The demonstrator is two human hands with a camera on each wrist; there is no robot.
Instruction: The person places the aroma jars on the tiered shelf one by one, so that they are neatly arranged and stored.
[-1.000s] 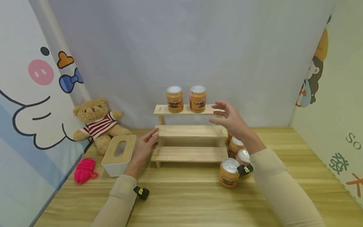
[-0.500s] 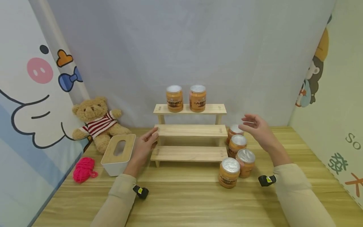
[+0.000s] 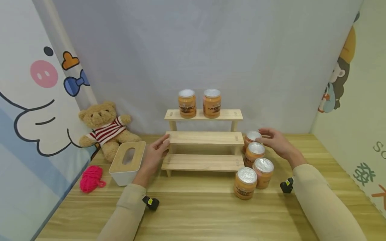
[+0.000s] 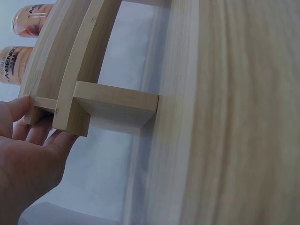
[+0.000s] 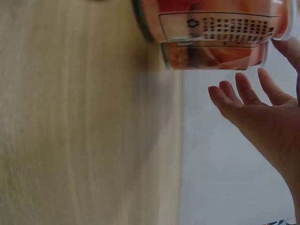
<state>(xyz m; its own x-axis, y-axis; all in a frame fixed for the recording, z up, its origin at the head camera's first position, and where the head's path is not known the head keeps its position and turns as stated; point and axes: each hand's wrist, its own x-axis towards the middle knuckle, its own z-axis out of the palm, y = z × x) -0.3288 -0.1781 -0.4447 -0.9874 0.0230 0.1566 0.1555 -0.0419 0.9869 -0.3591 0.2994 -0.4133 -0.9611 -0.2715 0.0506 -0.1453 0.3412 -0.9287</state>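
Observation:
A three-step wooden display rack (image 3: 205,138) stands on the table. My left hand (image 3: 153,154) grips the left end of its middle step; in the left wrist view the thumb lies on one side of the wood, the fingers on the other. Two orange canned-fruit jars, a left one (image 3: 187,106) and a right one (image 3: 212,106), stand upright on the top step. Several more line the rack's right side. My right hand (image 3: 278,144) is at the rearmost jar (image 3: 251,142), fingers spread and uncurled. In the right wrist view, a gap shows between most fingertips and the jars (image 5: 215,28).
Left of the rack are a white tissue box (image 3: 123,178) with a wooden lid, a pink yarn ball (image 3: 91,179) and a teddy bear (image 3: 106,132) in a striped shirt. The nearest jar (image 3: 245,187) stands by the rack's front right corner. A grey curtain (image 3: 205,50) hangs behind.
My right hand has moved from beside the top step, out to the right and down to the rearmost jar. My left hand has kept its grip on the rack.

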